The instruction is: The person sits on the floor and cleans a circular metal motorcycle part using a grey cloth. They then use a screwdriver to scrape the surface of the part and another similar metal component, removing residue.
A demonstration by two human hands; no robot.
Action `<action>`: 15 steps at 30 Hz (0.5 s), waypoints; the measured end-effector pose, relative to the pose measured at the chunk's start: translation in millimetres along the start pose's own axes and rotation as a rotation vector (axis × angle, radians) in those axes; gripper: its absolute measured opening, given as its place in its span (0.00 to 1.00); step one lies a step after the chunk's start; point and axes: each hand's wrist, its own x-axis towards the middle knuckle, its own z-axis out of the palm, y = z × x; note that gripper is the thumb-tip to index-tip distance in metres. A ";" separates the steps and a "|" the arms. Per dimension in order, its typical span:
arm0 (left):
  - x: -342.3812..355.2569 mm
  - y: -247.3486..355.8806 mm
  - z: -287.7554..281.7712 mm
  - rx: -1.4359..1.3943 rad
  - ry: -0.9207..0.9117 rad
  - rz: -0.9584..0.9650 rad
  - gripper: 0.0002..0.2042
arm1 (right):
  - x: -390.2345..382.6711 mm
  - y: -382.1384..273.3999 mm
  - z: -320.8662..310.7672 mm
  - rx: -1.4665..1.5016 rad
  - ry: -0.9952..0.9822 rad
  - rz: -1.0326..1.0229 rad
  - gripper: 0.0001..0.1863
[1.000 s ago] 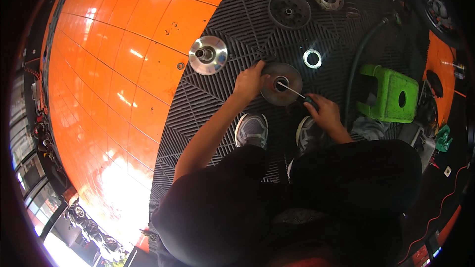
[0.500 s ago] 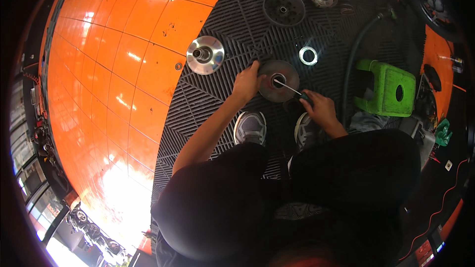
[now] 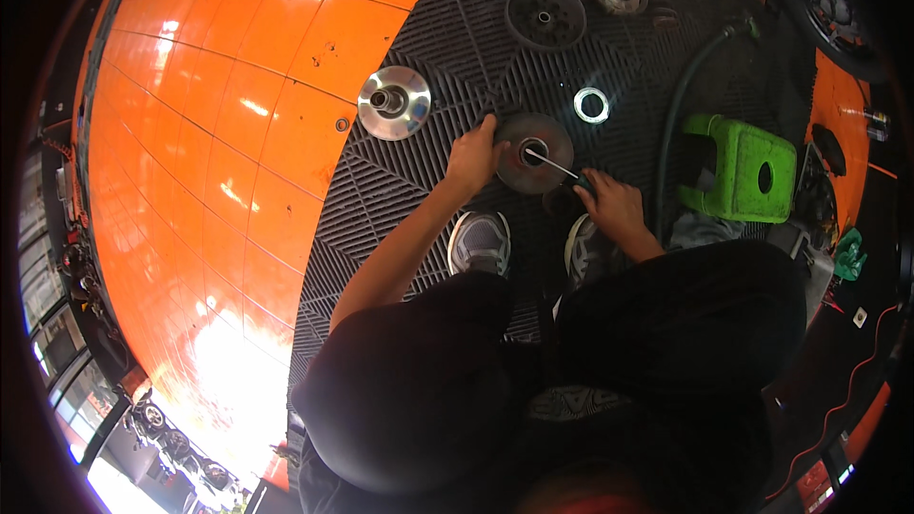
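Observation:
On the black ribbed mat lies a dull metal disc [image 3: 534, 174] with a reddish-brown stain round its bored hub. My left hand [image 3: 473, 154] is closed on the disc's left edge, thumb by its face. My right hand [image 3: 614, 207] grips a dark-handled screwdriver [image 3: 560, 168], its shaft reaching leftward into the hub's bore. A shiny steel disc with a central shaft [image 3: 409, 103] lies to the upper left, a bright ring [image 3: 591, 91] above right, and a small washer [image 3: 342, 125] on the orange floor.
A green plastic stool [image 3: 762, 157] lies on its side at right beside a dark hose [image 3: 681, 90]. Several round parts, including a holed disc [image 3: 563, 27], lie farther back near a wheel [image 3: 838, 14]. My shoes [image 3: 478, 239] stand below the work; glossy orange tiles [image 3: 219, 114] cover the left.
The view has shifted slightly, moving everything a little up and left. My hands hold the same disc and screwdriver, with little visible movement against them.

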 end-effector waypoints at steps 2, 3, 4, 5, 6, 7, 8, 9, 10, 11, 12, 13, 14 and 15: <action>-0.9 -1.8 2.5 0.000 0.004 -0.003 0.15 | 0.5 -0.1 0.2 -0.010 0.004 -0.013 0.19; -0.6 -1.9 3.2 -0.001 0.007 -0.003 0.15 | 0.7 0.5 0.4 -0.016 -0.006 -0.011 0.19; -0.2 -1.7 4.0 0.002 0.010 -0.004 0.15 | 0.9 1.4 0.9 -0.021 -0.016 -0.010 0.19; 0.4 -1.3 5.0 0.005 0.014 -0.005 0.15 | 1.2 3.4 3.5 -0.023 -0.002 -0.017 0.20; 0.3 -0.6 5.3 0.007 0.019 -0.009 0.15 | 1.5 5.8 6.8 -0.025 0.009 -0.026 0.20; 0.3 0.0 5.3 0.013 0.012 -0.017 0.15 | 1.2 8.1 9.3 -0.027 0.021 -0.035 0.21; 0.4 0.6 5.4 0.018 0.004 -0.026 0.15 | 0.4 10.7 11.1 -0.022 -0.006 -0.024 0.21; 0.8 0.9 4.2 0.025 -0.002 -0.033 0.15 | 1.4 10.9 11.4 -0.015 -0.030 -0.014 0.21; 0.9 1.2 3.2 0.018 0.000 -0.033 0.15 | 2.3 11.4 11.3 -0.009 -0.054 -0.004 0.22; 1.0 1.7 2.4 0.011 0.001 -0.033 0.15 | 3.3 11.8 10.7 -0.002 -0.056 -0.004 0.22; 0.5 1.8 1.8 0.005 0.002 -0.034 0.15 | 4.2 11.6 10.3 0.007 -0.058 -0.004 0.23; 0.4 1.7 1.5 0.004 -0.003 -0.039 0.15 | 5.0 11.3 10.0 0.015 -0.060 -0.005 0.23; 0.6 1.3 1.3 0.002 -0.008 -0.044 0.15 | 5.8 10.6 9.3 0.022 -0.071 0.003 0.23; 1.1 1.1 1.8 -0.001 -0.014 -0.048 0.15 | 6.1 10.0 8.0 0.028 -0.083 0.013 0.23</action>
